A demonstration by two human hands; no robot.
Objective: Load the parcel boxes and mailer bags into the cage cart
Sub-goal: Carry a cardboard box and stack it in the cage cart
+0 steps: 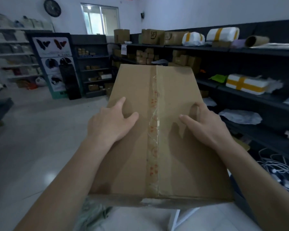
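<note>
Our two hands held one parcel box (137,164) in front of us. The left hand (110,120) lay at 9 o'clock on the lid, thumb and forefinger spread flat on the cardboard, the other fingers gone over the left edge and out of sight. The right hand (205,124) gripped at 3 o'clock, thumb pressed on the lid and fingers curled round the right edge. The box was brown and shut, and one strip of clear tape (153,130) with orange print ran down its middle seam from 12 to 6 o'clock. It was clear of the floor and touched no shelf.

Beyond it, from 12 to 4 o'clock, stood dark shelving (240,50). On its top level we counted three brown cartons (153,36), two white parcels (223,34) crossed with yellow tape and one cardboard tube (257,41). A third yellow-taped parcel (245,84) lay a level lower at 2 o'clock, and one pale mailer bag (240,116) below that at 3 o'clock. Many small cartons filled the shelves at 12 o'clock; we could not count them. White cables (277,169) lay tangled at 4 o'clock.

The floor (32,130) was pale glossy tile. At 11 o'clock the white wall carried one round clock (52,7) and one window (99,20).
</note>
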